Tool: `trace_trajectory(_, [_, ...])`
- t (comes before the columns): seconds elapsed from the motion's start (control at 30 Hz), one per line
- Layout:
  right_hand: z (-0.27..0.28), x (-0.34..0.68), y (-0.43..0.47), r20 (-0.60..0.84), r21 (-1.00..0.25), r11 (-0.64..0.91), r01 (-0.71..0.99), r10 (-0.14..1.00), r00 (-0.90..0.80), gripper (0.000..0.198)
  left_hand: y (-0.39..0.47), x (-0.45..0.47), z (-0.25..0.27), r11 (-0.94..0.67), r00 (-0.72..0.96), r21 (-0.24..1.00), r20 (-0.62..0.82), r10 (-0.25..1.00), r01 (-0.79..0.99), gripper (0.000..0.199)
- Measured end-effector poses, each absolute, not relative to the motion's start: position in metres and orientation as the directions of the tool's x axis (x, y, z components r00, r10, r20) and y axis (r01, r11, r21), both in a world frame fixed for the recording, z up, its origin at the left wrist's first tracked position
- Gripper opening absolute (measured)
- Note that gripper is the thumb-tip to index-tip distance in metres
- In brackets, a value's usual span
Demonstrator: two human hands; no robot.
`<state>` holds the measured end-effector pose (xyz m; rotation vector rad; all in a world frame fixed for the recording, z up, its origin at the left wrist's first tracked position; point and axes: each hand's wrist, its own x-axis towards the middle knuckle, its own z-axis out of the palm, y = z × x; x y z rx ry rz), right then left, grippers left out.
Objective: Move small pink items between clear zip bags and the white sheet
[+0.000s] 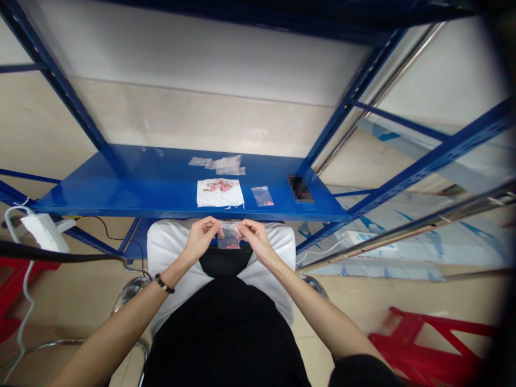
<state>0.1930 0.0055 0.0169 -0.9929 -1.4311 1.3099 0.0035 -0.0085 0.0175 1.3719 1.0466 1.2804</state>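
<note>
Between my two hands hangs a small clear zip bag [229,239], with a few pink pieces at its bottom. My left hand [205,235] pinches the bag's top left corner, and my right hand [253,236] pinches the top right corner. The bag is held over my lap, just in front of the shelf edge. On the blue shelf [161,196] lies a white cloth [205,200] bearing a loose pile of small pink and brownish pieces [220,186]. Beside it on the right rests another zip bag [261,194] with similar pieces in its lower corner.
Several flat clear bags [226,163] lie behind the cloth. A dark, partly pixelated object [300,189] lies near the shelf's right end. Blue rack posts [74,94] rise at both sides. A white power strip [45,232] hangs at left; a red stool [427,344] stands at right.
</note>
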Motion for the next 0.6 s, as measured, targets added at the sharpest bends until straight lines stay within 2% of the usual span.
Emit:
trace_trajectory(0.13, [0.0194,0.1941,0.0038,0.13,-0.991,0.133,-0.012,0.945,-0.299,0.035,-0.0112,0.003,0.0215,-0.18,0.09,0.984,0.179,0.98,0.0,0.028])
trace_trajectory(0.6, [0.0146,0.191,0.0015,0.169,-0.981,0.189,0.032,0.931,-0.325,0.033,-0.0172,0.0125,0.0148,-0.155,0.185,0.986,0.162,0.969,-0.056,0.028])
